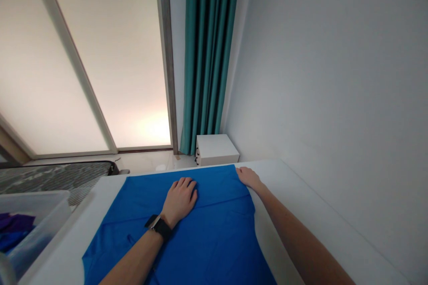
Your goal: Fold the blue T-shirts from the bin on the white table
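Observation:
A blue garment (214, 240) lies spread over the white table (279, 178), its far edge close to the table's far side. My left hand (180, 198), with a dark-banded watch at the wrist, rests palm down on the cloth near its upper middle, fingers stretched out. At the garment's far right corner, my right hand (247, 176) has its fingers closed on the edge of the cloth. Faint creases cross the fabric, and a small cord or tie shows left of my left forearm. The near part of the garment runs out of view.
To the left stands a translucent plastic bin (43, 213) with purple and blue cloth inside. Behind it is a grey patterned mattress or bed (60, 176). A white cabinet (217, 149) stands beyond the table, by a green curtain (210, 53). A plain wall (327, 75) borders the right.

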`<state>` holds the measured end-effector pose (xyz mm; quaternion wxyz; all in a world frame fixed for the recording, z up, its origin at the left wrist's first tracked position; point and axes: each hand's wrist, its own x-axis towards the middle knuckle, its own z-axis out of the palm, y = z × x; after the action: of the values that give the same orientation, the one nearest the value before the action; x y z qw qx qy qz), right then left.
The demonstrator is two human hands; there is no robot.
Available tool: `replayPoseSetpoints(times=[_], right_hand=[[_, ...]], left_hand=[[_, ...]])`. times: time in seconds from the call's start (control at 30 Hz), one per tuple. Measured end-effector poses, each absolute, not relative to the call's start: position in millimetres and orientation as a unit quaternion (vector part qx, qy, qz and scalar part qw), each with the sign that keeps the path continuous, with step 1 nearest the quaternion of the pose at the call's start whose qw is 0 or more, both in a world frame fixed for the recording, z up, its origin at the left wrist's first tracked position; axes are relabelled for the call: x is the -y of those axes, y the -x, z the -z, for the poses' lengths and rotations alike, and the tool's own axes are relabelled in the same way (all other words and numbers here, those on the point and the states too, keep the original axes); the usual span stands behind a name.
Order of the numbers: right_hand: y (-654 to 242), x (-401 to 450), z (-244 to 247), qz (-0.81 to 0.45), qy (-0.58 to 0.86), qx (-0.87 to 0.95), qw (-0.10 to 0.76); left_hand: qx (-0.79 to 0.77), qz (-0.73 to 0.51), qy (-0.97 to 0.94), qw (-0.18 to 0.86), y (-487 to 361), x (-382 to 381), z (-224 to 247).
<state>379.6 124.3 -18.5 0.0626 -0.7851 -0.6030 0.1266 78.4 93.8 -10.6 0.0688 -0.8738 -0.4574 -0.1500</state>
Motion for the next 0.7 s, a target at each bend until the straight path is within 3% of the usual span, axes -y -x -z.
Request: replayPoseSetpoints(times=[0.33, 0.7], right_hand=[[-387, -54, 19, -0.124, 0.782, 0.609, 0.046], [-381, -48, 25, -0.089, 0.804, 0.584, 0.059]], left_hand=[[0.46, 0.147, 0.873, 0.069, -79, -94, 10], [0.462, 0.133, 0.874, 0.065, -79, -93, 7]])
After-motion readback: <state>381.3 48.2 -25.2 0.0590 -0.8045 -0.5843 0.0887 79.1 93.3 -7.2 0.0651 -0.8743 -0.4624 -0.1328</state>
